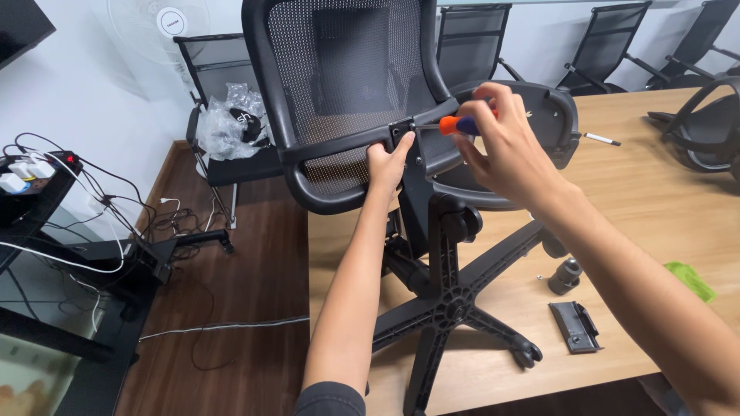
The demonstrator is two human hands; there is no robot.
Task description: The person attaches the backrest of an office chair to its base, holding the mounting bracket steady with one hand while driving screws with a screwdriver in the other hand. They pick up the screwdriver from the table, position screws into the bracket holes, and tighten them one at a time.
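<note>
Head camera looks down over my arms at a black mesh office chair (pixel 347 77) lying on its side across a wooden table (pixel 655 192), its five-spoke base (pixel 451 304) pointing toward me. My left hand (pixel 385 166) is closed around the lower edge of the backrest frame, fingers curled over the plastic right beside the joint where the back meets the seat. My right hand (pixel 505 146) is wrapped around a screwdriver (pixel 451 125) with an orange and blue handle, the shaft running left with its tip at that same joint, just above my left fingers. On the table near the base lie a loose castor (pixel 565 276), a flat dark metal bracket (pixel 575 327) and a green cloth (pixel 690 279) at the right edge. A pen (pixel 601 139) rests farther back on the tabletop. On the floor to the left stands another chair holding a crumpled plastic bag (pixel 227 123), with tangled cables (pixel 116 208) beside it.
</note>
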